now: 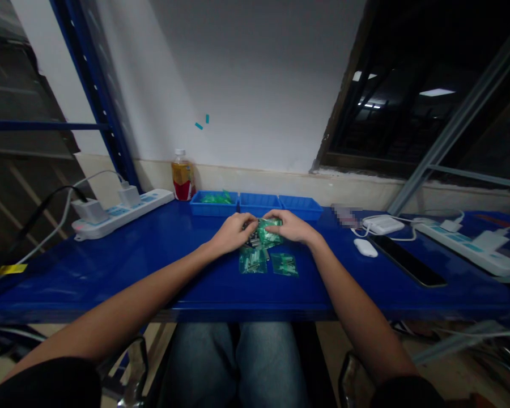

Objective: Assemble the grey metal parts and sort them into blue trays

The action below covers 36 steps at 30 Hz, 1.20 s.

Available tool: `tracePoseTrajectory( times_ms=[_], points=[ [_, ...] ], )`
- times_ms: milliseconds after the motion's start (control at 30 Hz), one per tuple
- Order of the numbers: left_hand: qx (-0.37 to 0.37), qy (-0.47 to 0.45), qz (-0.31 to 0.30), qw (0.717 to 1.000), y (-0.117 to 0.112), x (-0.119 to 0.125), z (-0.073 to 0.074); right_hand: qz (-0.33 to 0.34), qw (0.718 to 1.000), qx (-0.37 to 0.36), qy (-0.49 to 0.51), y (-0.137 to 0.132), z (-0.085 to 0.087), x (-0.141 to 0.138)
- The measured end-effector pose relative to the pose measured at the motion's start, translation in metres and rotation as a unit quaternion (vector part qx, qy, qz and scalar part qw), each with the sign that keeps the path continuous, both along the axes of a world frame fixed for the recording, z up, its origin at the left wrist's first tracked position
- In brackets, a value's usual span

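1. Far left, the left power strip (123, 218), plugs in, lies slantwise; its cables run off your worktop (153, 272) edge, apart from your hands.
2. Bottle (182, 175) upright at the wall, just behind the left tray (215, 211), which holds green bags; probably parked there to leave your arms room.
3. Your left hand (235, 233) curls at the metal pieces (253, 243), thumb close to fingertips. Cannot tell whether it pinches a piece. Resting this low likely keeps loose pieces within finger reach.
4. Nearer you, the left filled bag (251, 262) lies flat, metal pieces showing through; the middle tray (261, 202) stands behind your hands.
5. Your right hand (292, 228) pinches the green bag (268, 235) between thumb and fingers, beside the metal pieces; presumably held there to steady it next to them.
6. The right filled bag (284, 264) lies flat in front of that hand, probably set aside from the loose pieces. Right tray (301, 211) behind.
7. Earphone case (365, 247), phone (408, 262) and right power strip (471, 246) crowd your right side; they would hinder a wide sweep, but sit well apart from the bags.
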<state>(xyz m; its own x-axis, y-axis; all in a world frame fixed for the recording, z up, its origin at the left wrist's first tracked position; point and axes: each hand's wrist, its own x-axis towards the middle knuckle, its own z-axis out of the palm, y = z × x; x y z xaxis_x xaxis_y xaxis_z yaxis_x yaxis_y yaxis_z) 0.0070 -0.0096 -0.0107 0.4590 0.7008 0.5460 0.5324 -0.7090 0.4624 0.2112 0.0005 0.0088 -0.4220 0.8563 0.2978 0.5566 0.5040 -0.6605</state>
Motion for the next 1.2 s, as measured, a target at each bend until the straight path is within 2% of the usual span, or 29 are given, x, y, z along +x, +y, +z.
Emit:
tracePoseTrajectory(
  times_ms=[100, 200, 333, 467, 567, 700, 767, 833, 967, 1067, 1133, 1200],
  points=[
    [-0.066, -0.062, -0.001, 0.996, 0.001, 0.002, -0.002, 0.001, 0.998, -0.011, 0.058, 0.002, -0.002, -0.004],
    [-0.102, -0.077, -0.017, 0.992, 0.002, 0.002, -0.005, 0.000, 0.994, -0.036, 0.105, 0.001, -0.003, -0.008],
    [-0.140, -0.101, -0.048, 0.984, 0.006, 0.003, -0.007, -0.010, 0.977, -0.059, 0.206, -0.002, -0.003, -0.016],
    [-0.197, -0.177, -0.054, 0.963, 0.014, -0.001, -0.005, -0.013, 0.956, -0.084, 0.280, -0.001, -0.002, -0.020],
    [-0.216, -0.249, -0.028, 0.944, 0.021, -0.006, -0.003, -0.010, 0.951, -0.112, 0.288, 0.005, -0.005, -0.016],
    [-0.228, -0.339, 0.029, 0.912, 0.025, -0.012, -0.002, -0.024, 0.967, -0.128, 0.219, 0.007, -0.007, -0.012],
    [-0.244, -0.390, 0.034, 0.887, 0.025, -0.012, 0.000, -0.036, 0.983, -0.097, 0.152, 0.004, -0.006, -0.014],
    [-0.267, -0.433, 0.010, 0.861, 0.023, -0.010, 0.002, -0.050, 0.993, -0.034, 0.099, -0.001, -0.005, -0.020],
    [-0.298, -0.462, -0.053, 0.834, 0.015, -0.001, 0.006, -0.054, 0.989, 0.056, 0.126, -0.007, -0.004, -0.034],
    [-0.295, -0.446, -0.065, 0.842, 0.011, 0.002, 0.007, -0.063, 0.980, 0.076, 0.171, -0.006, -0.005, -0.037],
    [-0.260, -0.407, -0.048, 0.874, 0.011, 0.000, 0.008, -0.079, 0.975, 0.074, 0.192, -0.004, -0.005, -0.036],
    [-0.196, -0.341, -0.021, 0.919, 0.013, -0.005, 0.009, -0.097, 0.968, 0.063, 0.223, -0.002, -0.005, -0.034]
  ],
)
